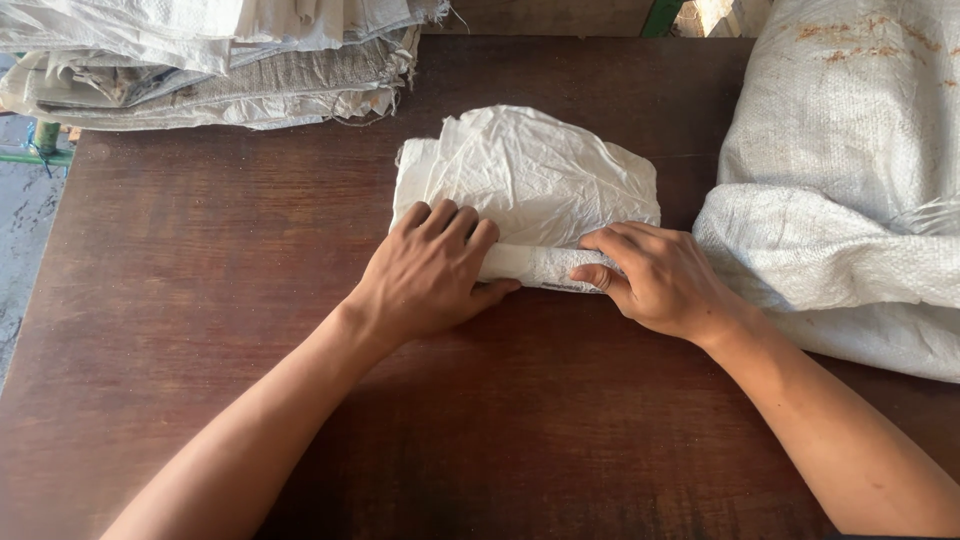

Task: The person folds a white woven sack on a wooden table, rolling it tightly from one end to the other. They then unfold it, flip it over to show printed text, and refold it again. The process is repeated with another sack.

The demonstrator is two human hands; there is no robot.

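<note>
Both hands, left hand (432, 268) and right hand (655, 277), are clenching the rolled near edge of a white sack (530, 180); it is judged light, soft and crinkly, best gripped along that roll.

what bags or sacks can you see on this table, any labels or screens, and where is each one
Crumpled white bag: table centre, near edge rolled under left hand and right hand.
Full white woven sack: right side, rust-coloured stains on top.
Stack of flat woven sacks: far left corner, off-white.
No labels or screens visible.
</note>
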